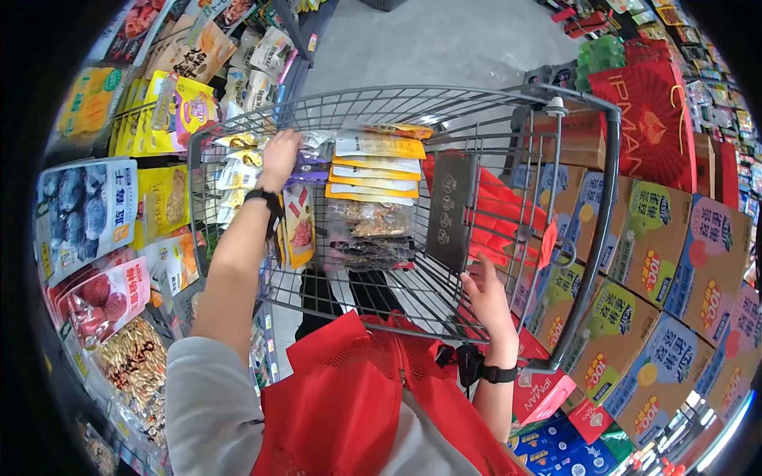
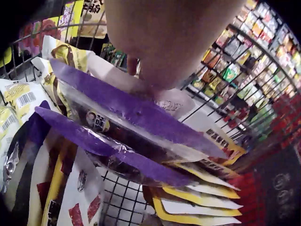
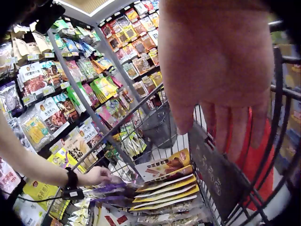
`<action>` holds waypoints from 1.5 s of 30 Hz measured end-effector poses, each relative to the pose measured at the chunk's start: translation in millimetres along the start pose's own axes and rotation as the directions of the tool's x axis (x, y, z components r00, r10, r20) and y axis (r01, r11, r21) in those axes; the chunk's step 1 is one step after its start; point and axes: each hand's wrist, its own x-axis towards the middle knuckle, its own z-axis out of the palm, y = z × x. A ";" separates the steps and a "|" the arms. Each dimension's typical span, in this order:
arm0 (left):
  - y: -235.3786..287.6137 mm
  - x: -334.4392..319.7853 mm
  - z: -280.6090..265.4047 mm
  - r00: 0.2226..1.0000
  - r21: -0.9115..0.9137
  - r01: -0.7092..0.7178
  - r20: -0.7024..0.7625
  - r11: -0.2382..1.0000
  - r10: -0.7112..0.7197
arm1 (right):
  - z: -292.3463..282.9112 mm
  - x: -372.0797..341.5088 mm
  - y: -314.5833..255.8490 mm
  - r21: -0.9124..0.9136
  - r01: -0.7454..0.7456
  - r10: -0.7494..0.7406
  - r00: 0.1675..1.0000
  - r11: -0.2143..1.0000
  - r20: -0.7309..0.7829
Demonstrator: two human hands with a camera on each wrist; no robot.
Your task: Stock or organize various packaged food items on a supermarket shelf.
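Several snack bags stand in rows in a grey wire shopping cart. My left hand reaches into its left part. There, in the left wrist view, the curled fingers of the hand grip the upper edge of a pale bag with small print, behind purple-topped bags. Most of its fingertips are hidden. Yellow-and-white bags stack beside these, with clear bags of nuts nearer me. My right hand hangs over the cart's right part, fingers extended and holding nothing, beside a dark panel.
Racks of hanging snack bags, among them a blueberry bag, line the left side. Stacked drink cartons and a red gift bag stand on the right. Red cloth lies behind the dark panel. Grey floor stretches ahead.
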 end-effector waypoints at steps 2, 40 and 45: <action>14.7 -19.4 -45.0 0.996 -0.040 0.077 -0.041 0.996 -0.079 | -1.1 -3.8 -0.3 -0.039 0.026 -0.026 1.000 0.999 -0.006; 139.4 -540.6 -464.8 0.594 -0.902 0.037 -0.327 0.431 -0.735 | 227.8 -374.1 -243.0 0.440 0.484 -0.630 0.357 0.756 0.690; 156.4 -549.1 -577.3 0.422 -0.748 0.209 -0.513 0.631 -0.748 | 218.4 -447.4 -301.4 0.800 0.462 -0.845 -0.176 0.382 0.505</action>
